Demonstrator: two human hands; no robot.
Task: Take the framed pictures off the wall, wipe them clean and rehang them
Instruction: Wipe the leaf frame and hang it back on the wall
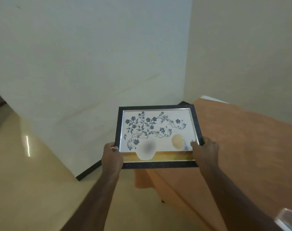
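Observation:
I hold a framed picture [158,127] in front of me, tilted face up, off the wall. It has a dark textured frame and shows blue flowers and vines over a white vase. My left hand [112,155] grips the frame's lower left corner, thumb on the front. At the lower right side of the frame my right hand [205,153] grips it, thumb lying on the glass. The frame hangs over the near left edge of the table. No cloth is in view.
A table with an orange cloth [242,147] fills the right side, against the corner of the pale walls [92,55]. A clear plastic object [288,217] lies at its lower right. Glossy cream floor [25,180] spreads to the left, with a dark skirting [88,170].

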